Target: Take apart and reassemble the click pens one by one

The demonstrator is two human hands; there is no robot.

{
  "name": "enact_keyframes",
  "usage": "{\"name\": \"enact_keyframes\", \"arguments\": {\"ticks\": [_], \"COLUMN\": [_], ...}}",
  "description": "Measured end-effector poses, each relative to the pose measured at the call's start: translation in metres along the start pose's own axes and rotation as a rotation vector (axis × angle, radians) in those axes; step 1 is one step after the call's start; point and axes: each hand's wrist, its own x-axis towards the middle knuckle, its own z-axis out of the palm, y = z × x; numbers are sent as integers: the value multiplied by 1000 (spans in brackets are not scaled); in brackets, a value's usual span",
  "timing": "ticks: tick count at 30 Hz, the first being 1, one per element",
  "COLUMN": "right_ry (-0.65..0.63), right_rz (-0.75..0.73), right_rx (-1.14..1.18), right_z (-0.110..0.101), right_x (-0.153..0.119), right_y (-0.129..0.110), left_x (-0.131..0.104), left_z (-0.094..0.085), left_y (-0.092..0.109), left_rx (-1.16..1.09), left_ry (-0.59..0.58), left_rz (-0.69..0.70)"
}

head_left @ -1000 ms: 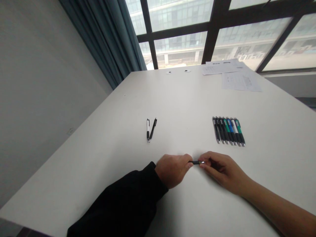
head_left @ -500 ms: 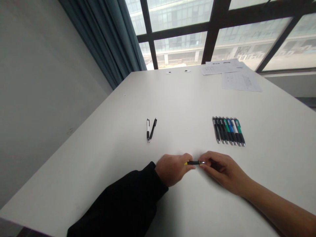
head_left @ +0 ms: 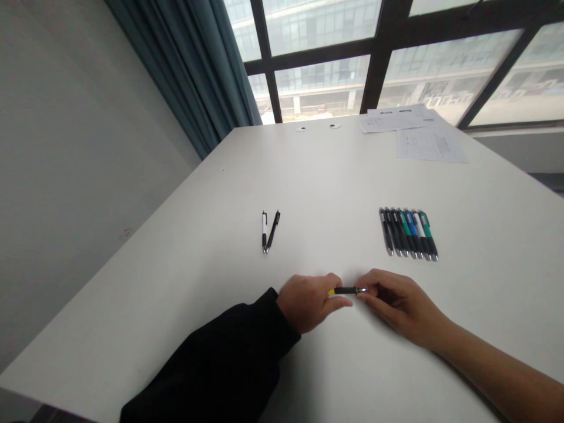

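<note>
Between my hands a yellow pen with a black grip (head_left: 345, 290) lies level, its metal tip pointing right. My left hand (head_left: 308, 301), in a black sleeve, is closed around the yellow end, most of which it hides. The left thumb is a little off the pen's lower side. With thumb and fingertips, my right hand (head_left: 399, 305) pinches the metal tip. Beyond my left hand lie a white pen with a black grip (head_left: 264, 232) and a black pen (head_left: 274, 231), their tips close together.
A row of several pens (head_left: 408, 234) in black, green, blue and white lies on the white table (head_left: 198, 235), beyond my right hand. Printed papers (head_left: 429, 144) lie at the far right, by the window. A blue curtain (head_left: 198, 64) hangs at the back left.
My left thumb has moved down and to the right, slightly away from the pen. The pen and my right hand have hardly moved.
</note>
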Motion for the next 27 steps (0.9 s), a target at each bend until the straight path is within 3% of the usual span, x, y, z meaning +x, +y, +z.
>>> {"name": "enact_keyframes", "arguments": {"ticks": [11,19,27], "right_ry": [5,-29,-14], "right_rz": [-143,43,-162], "right_rx": [60,64,80], "right_z": [0,1,-1], "right_x": [0,0,3], "right_y": [6,4,3], "left_x": [-1,1,0], "left_z": [4,5,6], "left_y": [-2,-2,-3], "left_rx": [13,34,50], "left_ry": [15,22,52], "left_rz": [69,73,103]}}
